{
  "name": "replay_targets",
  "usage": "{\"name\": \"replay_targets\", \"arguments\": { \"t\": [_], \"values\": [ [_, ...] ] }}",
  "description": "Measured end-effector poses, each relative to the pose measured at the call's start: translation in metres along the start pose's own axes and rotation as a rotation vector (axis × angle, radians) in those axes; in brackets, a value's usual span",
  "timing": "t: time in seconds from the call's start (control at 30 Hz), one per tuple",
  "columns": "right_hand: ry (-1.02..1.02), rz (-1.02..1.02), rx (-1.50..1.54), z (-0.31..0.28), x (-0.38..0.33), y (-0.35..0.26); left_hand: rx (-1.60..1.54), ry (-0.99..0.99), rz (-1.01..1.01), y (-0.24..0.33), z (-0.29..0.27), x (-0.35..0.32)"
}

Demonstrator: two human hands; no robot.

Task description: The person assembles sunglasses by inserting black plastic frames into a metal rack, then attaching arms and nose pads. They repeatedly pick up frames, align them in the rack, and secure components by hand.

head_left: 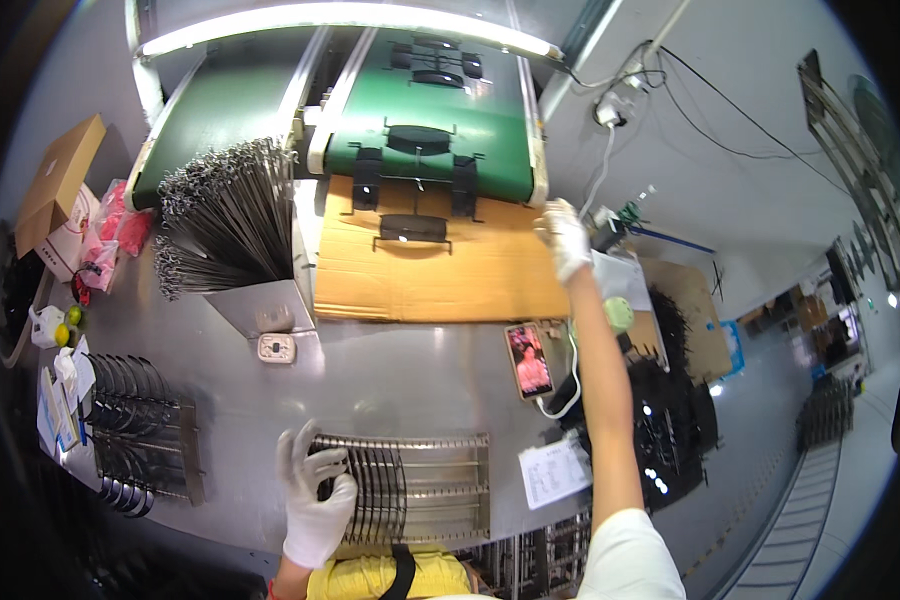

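Note:
My left hand [317, 500], in a white glove, is at the left end of a metal rack [450, 490] on the table. Its thumb and fingers curl around the end of the row of black curved strips [380, 490] standing in the rack; the exact contact is partly hidden. My right arm reaches far forward. The gloved right hand [568, 245] is beside the front right corner of the green conveyor belt [490, 130], smeared by motion, so its grip cannot be made out. Black frames with oval and rectangular pads [415, 228] lie on the belt and over the cardboard [440, 285].
A bundle of thin dark rods [230, 220] leans in a metal holder at left. A second rack with black strips [135, 420] stands far left. A phone [528, 362] with a white cable, a paper sheet [553, 472] and piled black parts [665, 420] are at right.

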State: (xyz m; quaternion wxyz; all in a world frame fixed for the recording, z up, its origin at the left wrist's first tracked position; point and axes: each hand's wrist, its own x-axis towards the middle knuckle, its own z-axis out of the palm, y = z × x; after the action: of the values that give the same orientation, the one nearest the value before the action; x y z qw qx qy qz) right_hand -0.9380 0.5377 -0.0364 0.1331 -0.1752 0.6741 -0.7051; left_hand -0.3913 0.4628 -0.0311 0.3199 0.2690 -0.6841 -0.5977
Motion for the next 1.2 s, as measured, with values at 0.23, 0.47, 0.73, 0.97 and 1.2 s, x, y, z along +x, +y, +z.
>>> {"name": "replay_targets", "arguments": {
  "t": [0.23, 0.47, 0.73, 0.97, 1.2],
  "values": [
    [0.181, 0.191, -1.039, 0.171, 0.084, 0.08, 0.092, 0.668, -0.285, 0.004, -0.079, -0.057],
    [0.291, -0.062, -0.767, 0.128, 0.065, 0.106, -0.011, 0.61, -0.404, -0.019, -0.085, -0.051],
    [-0.226, 0.072, -0.67, 0.099, -0.241, -0.022, -0.539, -0.068, -0.082, -0.003, 0.054, 0.069],
    [-0.232, -0.377, -0.936, 0.093, -0.389, -0.053, -0.77, -0.421, -0.249, 0.025, 0.027, 0.059],
    [-0.478, 0.463, -0.545, 0.086, -0.49, 0.044, -1.359, -0.441, -0.047, 0.031, -0.048, 0.033]
  ]
}}
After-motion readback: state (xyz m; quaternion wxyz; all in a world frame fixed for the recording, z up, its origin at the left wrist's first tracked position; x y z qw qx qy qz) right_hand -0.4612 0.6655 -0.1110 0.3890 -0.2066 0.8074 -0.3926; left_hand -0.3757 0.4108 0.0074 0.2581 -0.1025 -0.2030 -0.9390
